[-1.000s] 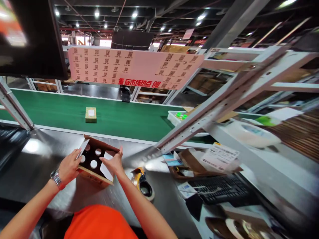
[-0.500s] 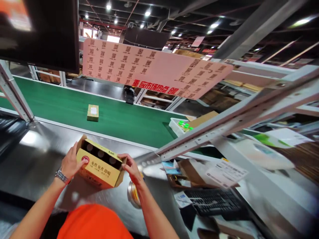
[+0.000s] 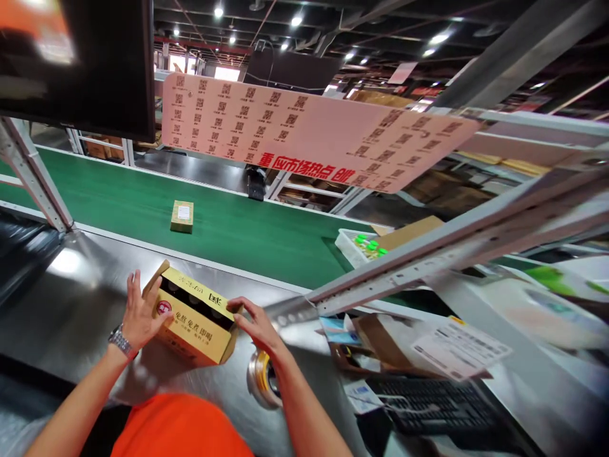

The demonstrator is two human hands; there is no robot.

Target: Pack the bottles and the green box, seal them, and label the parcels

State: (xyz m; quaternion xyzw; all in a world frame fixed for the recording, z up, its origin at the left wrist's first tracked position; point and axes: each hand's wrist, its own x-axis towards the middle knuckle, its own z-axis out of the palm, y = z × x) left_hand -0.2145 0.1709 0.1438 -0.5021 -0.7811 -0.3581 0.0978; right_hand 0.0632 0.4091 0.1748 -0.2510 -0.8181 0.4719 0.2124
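A yellow cardboard box [image 3: 193, 324] with Chinese lettering stands on the metal bench in front of me. Its far top flap [image 3: 195, 289] tips inward over part of the dark opening, where round tops show faintly. My left hand [image 3: 140, 314] is at the box's left end with fingers spread and raised, the thumb against the front panel. At the right end, my right hand [image 3: 254, 322] has its fingers bent over the corner, gripping the flap edge there. Beside my right forearm lies what looks like a roll of tape [image 3: 259, 377], partly covered by the arm.
Beyond the metal bench [image 3: 109, 254] runs a green conveyor belt [image 3: 247, 238] carrying a small labelled box [image 3: 182, 216] and a white crate [image 3: 351, 247] of green-capped bottles. A slanted metal post [image 3: 380, 270] rises at right, near a keyboard [image 3: 432, 406] and papers. A monitor [image 3: 95, 70] hangs upper left.
The far flap has folded further over the opening. My left fingers have lifted off the box's end and spread. More of the tape roll shows by my right arm.
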